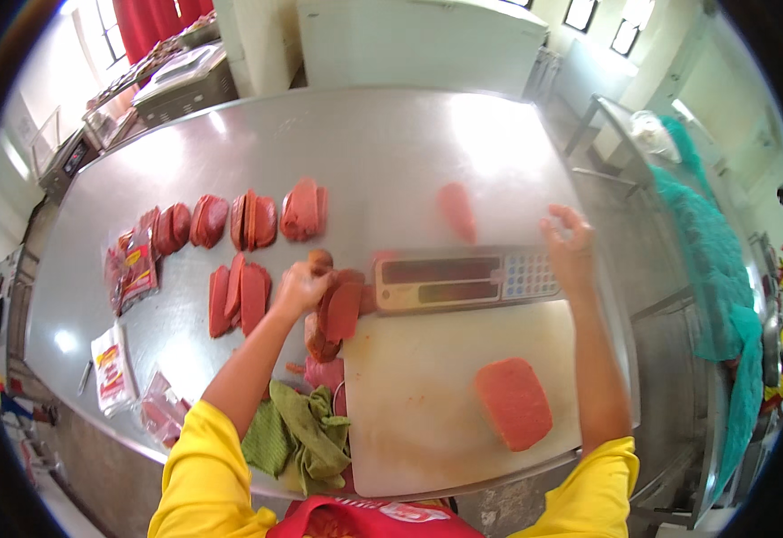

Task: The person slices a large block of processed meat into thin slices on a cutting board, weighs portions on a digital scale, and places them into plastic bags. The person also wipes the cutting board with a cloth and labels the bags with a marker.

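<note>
My left hand [304, 287] is closed on sliced red meat [344, 309] piled against the left end of the scale. Its fingertips are partly hidden by the slices. My right hand [572, 247] is raised by the right end of the scale [463, 280], its fingers loosely bent and apart, holding nothing I can see. One meat slice [457, 212] lies behind the scale's display. A thick block of meat [514, 403] rests on the white cutting board [418, 421] in front of me.
Several stacks of meat slices [304, 211] line the left of the steel table [364, 134]. Packaged meat [136, 269], white printed bags [113, 369] and a green cloth [300, 430] lie nearer. Another table with teal sheeting [705, 242] stands at right; a white chest [418, 49] stands behind.
</note>
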`<state>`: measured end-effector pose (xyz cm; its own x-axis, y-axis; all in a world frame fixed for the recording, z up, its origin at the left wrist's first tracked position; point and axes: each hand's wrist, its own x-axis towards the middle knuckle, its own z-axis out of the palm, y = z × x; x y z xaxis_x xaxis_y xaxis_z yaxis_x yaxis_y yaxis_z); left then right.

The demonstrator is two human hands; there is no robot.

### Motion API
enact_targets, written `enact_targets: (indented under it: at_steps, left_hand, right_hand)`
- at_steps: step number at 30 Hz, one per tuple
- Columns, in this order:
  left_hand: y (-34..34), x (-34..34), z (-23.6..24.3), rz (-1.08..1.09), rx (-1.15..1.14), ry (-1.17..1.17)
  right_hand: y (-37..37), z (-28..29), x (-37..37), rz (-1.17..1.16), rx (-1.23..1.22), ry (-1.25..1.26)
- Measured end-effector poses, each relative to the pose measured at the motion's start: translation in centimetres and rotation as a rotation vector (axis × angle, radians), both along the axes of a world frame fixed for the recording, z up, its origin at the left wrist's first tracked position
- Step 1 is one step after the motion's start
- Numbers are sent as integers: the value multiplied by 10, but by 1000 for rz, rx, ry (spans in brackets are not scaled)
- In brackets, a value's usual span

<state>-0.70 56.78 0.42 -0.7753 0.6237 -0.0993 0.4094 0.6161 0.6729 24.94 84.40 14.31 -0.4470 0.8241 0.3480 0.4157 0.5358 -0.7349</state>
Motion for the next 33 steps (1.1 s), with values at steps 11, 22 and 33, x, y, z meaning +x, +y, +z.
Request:
enact_targets:
  at_steps: [11,22,33]
  left_hand:
    - [40,-15,35,-241,-292,-83]
    - [31,24,152,105,243,-31]
    - [173,-8,87,-4,203,111]
  right_hand:
    - [10,-3,-60,171,236,-313]
    - [7,-38,-126,327,-150,-379]
    - [37,17,-33,131,-183,-1]
